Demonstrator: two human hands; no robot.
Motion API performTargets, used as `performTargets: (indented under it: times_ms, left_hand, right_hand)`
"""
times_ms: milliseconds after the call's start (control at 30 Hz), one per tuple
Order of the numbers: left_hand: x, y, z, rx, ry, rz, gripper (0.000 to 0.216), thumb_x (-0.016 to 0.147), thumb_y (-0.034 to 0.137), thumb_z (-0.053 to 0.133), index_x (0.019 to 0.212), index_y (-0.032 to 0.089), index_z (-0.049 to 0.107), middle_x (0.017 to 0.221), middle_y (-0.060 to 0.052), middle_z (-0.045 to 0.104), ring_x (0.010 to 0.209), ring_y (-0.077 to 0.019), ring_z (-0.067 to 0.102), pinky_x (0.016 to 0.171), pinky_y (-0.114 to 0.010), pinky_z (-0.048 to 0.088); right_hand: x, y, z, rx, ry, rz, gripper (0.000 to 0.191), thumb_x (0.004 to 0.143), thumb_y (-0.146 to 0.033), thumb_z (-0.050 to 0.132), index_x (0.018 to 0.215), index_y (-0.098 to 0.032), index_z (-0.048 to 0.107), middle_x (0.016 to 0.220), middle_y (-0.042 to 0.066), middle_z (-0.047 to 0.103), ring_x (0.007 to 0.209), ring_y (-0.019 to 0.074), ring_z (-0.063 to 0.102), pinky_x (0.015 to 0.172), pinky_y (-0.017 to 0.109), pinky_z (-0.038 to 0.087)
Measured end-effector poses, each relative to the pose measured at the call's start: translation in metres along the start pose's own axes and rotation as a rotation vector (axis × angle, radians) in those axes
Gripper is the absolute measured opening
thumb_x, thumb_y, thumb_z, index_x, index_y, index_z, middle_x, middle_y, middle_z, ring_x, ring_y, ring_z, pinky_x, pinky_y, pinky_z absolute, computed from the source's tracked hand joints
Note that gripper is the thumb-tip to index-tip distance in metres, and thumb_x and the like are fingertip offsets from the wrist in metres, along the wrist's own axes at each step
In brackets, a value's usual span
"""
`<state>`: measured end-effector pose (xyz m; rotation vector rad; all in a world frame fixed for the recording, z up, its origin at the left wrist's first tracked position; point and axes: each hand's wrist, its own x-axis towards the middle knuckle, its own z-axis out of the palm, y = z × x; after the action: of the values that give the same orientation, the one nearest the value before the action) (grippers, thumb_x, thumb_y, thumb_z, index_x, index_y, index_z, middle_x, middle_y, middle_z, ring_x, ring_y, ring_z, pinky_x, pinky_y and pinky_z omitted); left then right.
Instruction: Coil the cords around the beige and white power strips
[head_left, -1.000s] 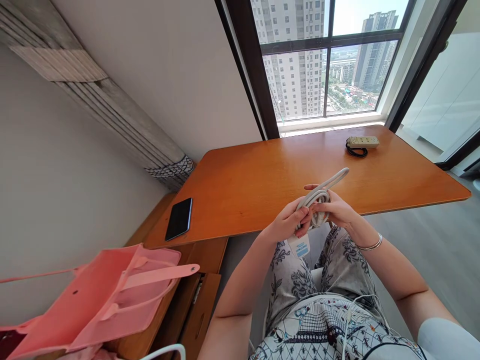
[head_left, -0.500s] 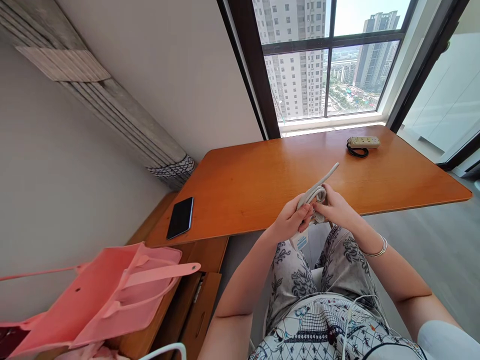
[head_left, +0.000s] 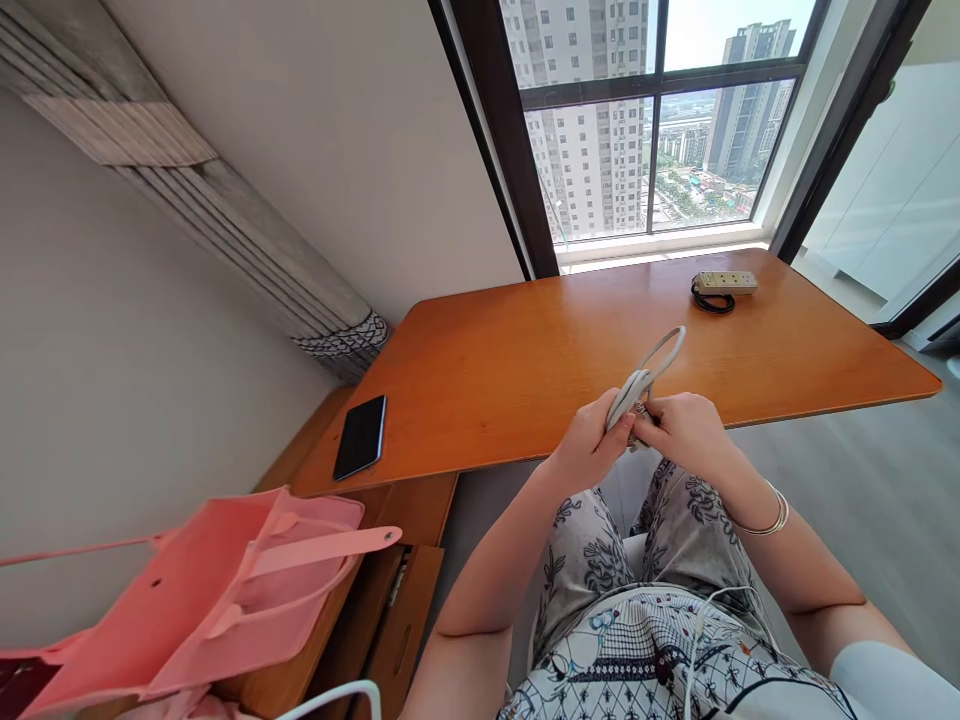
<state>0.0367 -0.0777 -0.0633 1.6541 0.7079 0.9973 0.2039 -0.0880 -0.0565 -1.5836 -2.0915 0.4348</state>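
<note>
A light grey cable (head_left: 631,394), folded into a bundle, is held above the near edge of the table, with one loop standing up over it. My left hand (head_left: 592,440) is closed around the bundle from the left side, its thumb lying along the strands. From the right, my right hand (head_left: 688,432) pinches the cable at the lower part of the bundle, fingers curled in. Both hands almost meet there. The lower end of the cable is hidden behind my fingers.
Across the wooden table (head_left: 480,365), a beige power strip (head_left: 725,283) with a black cord lies near the window. A dark-screened phone or tablet (head_left: 360,437) rests at the left edge. A pink bag (head_left: 202,590) stands at lower left beside a drawer (head_left: 405,620).
The cable's free upper strand has bent over into a loop. My right hand has turned and closed lower on the bundle. A white piece with a blue label under my left hand is now hidden.
</note>
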Motion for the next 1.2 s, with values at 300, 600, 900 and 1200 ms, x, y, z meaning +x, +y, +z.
performTargets:
  times_ms: [300,600,900,1200]
  left_hand:
    - [0.009,0.007,-0.032,-0.577,0.042,-0.021,0.056,0.074,0.062,0.072,0.068,0.020,0.035,0.057,0.011,0.036,0.029,-0.0003,0.020,0.030,-0.018,0.023]
    - [0.011,0.011,-0.043,-0.817,0.166,-0.062,0.052,0.078,0.051,0.070,0.069,0.022,0.028,0.055,0.012,0.032,0.027,-0.0002,0.012,0.026,-0.016,0.019]
    - [0.010,0.012,-0.043,-0.828,0.162,-0.092,0.048,0.081,0.047,0.067,0.068,0.021,0.028,0.054,0.011,0.031,0.026,0.0000,0.012,0.025,-0.016,0.017]
    - [0.008,0.017,-0.046,-0.868,0.256,-0.056,0.055,0.087,0.063,0.057,0.068,0.022,0.027,0.054,0.011,0.029,0.027,-0.0002,0.007,0.026,-0.017,0.016]
  right_hand:
    - [-0.018,0.031,0.008,0.260,0.008,-0.239,0.037,0.090,-0.034,0.052,0.058,-0.019,0.042,0.057,-0.004,0.038,0.056,0.0090,0.036,0.056,0.024,0.027]
    - [-0.042,0.042,0.005,-0.116,0.345,-0.528,0.032,0.090,-0.029,0.057,0.060,-0.021,0.050,0.056,-0.001,0.049,0.056,0.0136,0.039,0.059,0.029,0.029]
    - [-0.065,0.047,0.016,-0.083,0.456,-0.548,0.016,0.087,-0.025,0.060,0.071,-0.023,0.062,0.058,0.002,0.058,0.057,0.0153,0.047,0.060,0.030,0.036]
    - [-0.083,0.037,0.044,0.191,0.308,-0.495,0.025,0.090,-0.024,0.053,0.064,-0.023,0.052,0.055,0.001,0.050,0.053,0.0154,0.042,0.054,0.030,0.033]
